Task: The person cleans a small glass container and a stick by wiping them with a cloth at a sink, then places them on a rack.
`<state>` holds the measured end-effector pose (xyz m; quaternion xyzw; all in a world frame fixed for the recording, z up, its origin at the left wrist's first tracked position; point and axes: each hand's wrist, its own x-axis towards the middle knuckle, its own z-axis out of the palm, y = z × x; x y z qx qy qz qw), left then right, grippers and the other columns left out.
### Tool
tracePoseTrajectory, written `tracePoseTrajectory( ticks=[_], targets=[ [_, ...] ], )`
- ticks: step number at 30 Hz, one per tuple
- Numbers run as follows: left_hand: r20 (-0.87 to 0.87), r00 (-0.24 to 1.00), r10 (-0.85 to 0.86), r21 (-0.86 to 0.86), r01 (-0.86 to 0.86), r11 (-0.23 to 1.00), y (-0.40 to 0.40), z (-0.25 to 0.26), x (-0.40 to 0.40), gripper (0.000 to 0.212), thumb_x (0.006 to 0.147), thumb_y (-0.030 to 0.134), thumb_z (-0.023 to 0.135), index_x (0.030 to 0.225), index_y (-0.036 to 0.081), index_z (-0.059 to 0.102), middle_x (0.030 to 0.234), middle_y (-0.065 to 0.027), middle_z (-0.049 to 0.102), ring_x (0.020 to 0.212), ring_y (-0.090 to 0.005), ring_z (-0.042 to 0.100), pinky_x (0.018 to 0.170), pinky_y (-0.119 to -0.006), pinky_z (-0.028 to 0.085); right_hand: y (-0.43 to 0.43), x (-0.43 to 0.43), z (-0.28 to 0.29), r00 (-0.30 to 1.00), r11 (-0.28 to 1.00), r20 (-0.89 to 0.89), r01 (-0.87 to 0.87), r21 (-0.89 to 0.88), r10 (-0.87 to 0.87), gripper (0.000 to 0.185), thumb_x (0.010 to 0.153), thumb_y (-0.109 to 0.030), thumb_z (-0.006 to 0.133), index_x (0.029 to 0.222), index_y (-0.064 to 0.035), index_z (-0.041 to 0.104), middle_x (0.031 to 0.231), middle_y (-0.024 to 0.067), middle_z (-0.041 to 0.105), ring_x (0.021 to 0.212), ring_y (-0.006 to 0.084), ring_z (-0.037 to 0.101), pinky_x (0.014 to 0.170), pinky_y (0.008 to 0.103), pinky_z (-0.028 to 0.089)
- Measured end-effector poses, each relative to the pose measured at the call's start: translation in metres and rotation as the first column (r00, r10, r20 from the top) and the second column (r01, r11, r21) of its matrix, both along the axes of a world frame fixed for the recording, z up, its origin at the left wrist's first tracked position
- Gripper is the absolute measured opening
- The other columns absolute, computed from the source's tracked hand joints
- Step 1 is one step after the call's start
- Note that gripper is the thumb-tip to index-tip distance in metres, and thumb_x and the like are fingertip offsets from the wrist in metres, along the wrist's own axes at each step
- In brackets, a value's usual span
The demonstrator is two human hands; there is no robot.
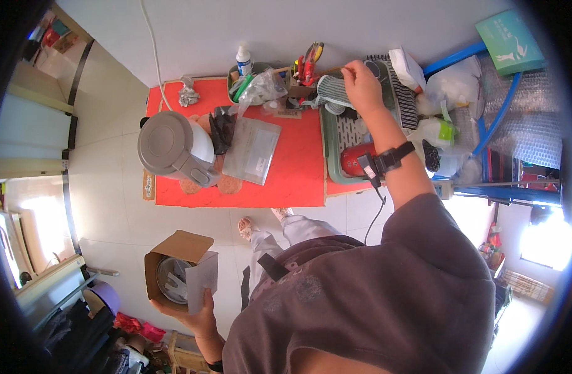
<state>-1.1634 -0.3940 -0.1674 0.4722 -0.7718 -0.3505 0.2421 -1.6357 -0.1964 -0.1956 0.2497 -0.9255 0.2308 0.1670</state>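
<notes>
My left hand [195,318] holds an open cardboard box [154,280] from below, its brown flap raised. My thumb presses against a white panel [204,278] on the box's side. A round white and clear object [173,279] sits inside. My right hand [363,89] is over the table's far side, fingers drawn together at the end of a thin brown strip [332,71]. Whether they grip it cannot be told. Just below them lies a grey striped cloth item [333,91], next to a small box holding red-handled pliers [306,70].
On the red tabletop [286,187] stand a white and grey electric kettle [167,142], a clear plastic pouch [252,149] and crumpled foil [189,92]. A green tray [330,159] holds a red object [356,159]. Bubble wrap [524,131] fills the blue rack at right.
</notes>
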Motion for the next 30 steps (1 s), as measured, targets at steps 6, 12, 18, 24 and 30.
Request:
tracePoseTrajectory(
  ticks=[6,12,18,24,30],
  targets=[
    [0.004,1.000,-0.024,0.030,0.024,0.999,0.001,-0.001,0.000,0.106,0.051,0.013,0.071,0.129,0.000,0.000,0.130,-0.0178,0.014,0.121,-0.0294,0.017,0.099,-0.042,0.016,0.012,0.011,-0.015,0.999,0.988,0.036,0.012,-0.154,-0.006,0.014,0.077,-0.017,0.055,0.079,-0.0032,0.052,0.068,0.0117,0.056,0.062,0.0250,0.055,0.057,0.0312,0.043],
    [0.014,0.997,-0.070,-0.009,0.070,0.998,0.001,-0.003,0.003,0.107,0.051,0.013,0.072,0.129,0.000,-0.001,0.130,-0.0177,0.013,0.121,-0.0294,0.017,0.099,-0.042,0.015,0.005,0.010,-0.032,0.988,0.990,0.149,0.071,-0.126,-0.052,0.015,0.078,-0.020,0.053,0.080,-0.0051,0.051,0.077,0.0120,0.056,0.070,0.0308,0.054,0.061,0.0381,0.043],
    [0.036,0.998,-0.055,-0.003,0.055,0.998,0.003,-0.004,0.006,0.108,0.051,0.013,0.072,0.129,0.000,-0.001,0.130,-0.0175,0.013,0.121,-0.0294,0.017,0.099,-0.042,0.015,0.003,0.009,-0.046,0.993,0.985,0.106,0.069,-0.160,-0.053,0.016,0.078,-0.021,0.053,0.079,-0.0052,0.050,0.077,0.0118,0.057,0.069,0.0313,0.054,0.060,0.0376,0.043],
    [0.034,0.997,-0.073,0.003,0.073,0.997,0.004,-0.005,0.006,0.108,0.051,0.013,0.072,0.129,0.000,-0.002,0.131,-0.0173,0.012,0.121,-0.0298,0.017,0.100,-0.042,0.015,-0.003,0.018,-0.048,0.995,0.971,0.069,0.092,-0.221,-0.078,0.016,0.078,-0.021,0.053,0.079,-0.0049,0.050,0.076,0.0124,0.056,0.070,0.0313,0.054,0.059,0.0370,0.043],
    [0.030,0.997,-0.073,-0.013,0.073,0.997,0.003,-0.007,0.007,0.108,0.051,0.013,0.072,0.129,0.000,-0.001,0.131,-0.0175,0.012,0.122,-0.0301,0.016,0.100,-0.042,0.015,0.005,0.025,-0.047,0.992,0.962,0.031,0.124,-0.243,-0.120,0.015,0.078,-0.019,0.054,0.080,-0.0042,0.050,0.076,0.0132,0.056,0.071,0.0314,0.054,0.060,0.0369,0.043]
  ],
)
